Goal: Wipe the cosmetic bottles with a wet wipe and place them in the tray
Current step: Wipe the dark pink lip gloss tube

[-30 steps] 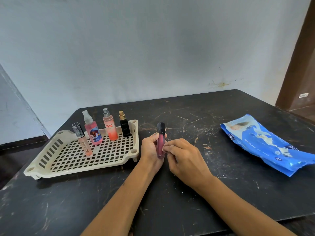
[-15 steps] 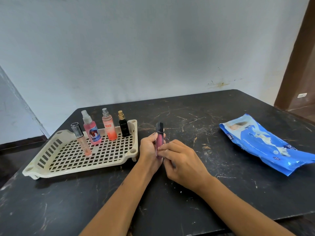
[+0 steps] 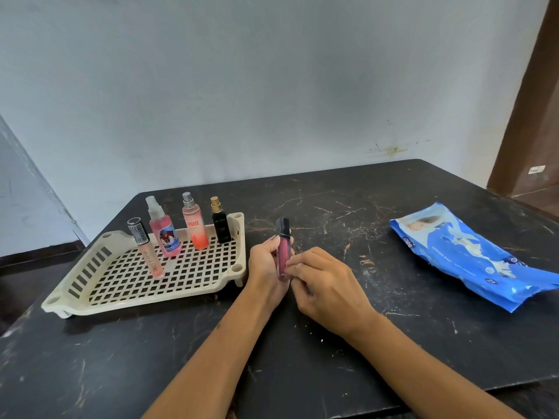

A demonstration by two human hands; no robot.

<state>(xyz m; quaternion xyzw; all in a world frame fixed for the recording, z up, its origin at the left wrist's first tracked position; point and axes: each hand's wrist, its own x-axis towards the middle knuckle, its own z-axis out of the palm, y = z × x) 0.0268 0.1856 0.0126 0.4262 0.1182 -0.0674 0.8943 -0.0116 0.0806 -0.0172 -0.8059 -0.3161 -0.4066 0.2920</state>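
Observation:
My left hand point(image 3: 265, 272) holds a pink lip gloss tube point(image 3: 283, 252) with a black cap upright, just right of the tray. My right hand point(image 3: 328, 290) pinches the tube's lower part with its fingertips; no wipe shows clearly between them. The cream slotted tray point(image 3: 145, 303) sits on the left of the table. Along its far side stand a clear lip gloss with a barcode cap point(image 3: 147, 252), a pink spray bottle point(image 3: 165, 234), an orange-pink spray bottle point(image 3: 195, 226) and a small black bottle with a gold top point(image 3: 220, 226).
A blue pack of wet wipes point(image 3: 472, 255) lies at the right of the black marble-pattern table point(image 3: 332, 358). A pale wall stands behind the table. A brown door frame point(image 3: 526, 116) is at the far right.
My right fingertips have shifted slightly left and back along the lower tube. The tube stays upright in my left hand, and the bottles in the tray have not moved.

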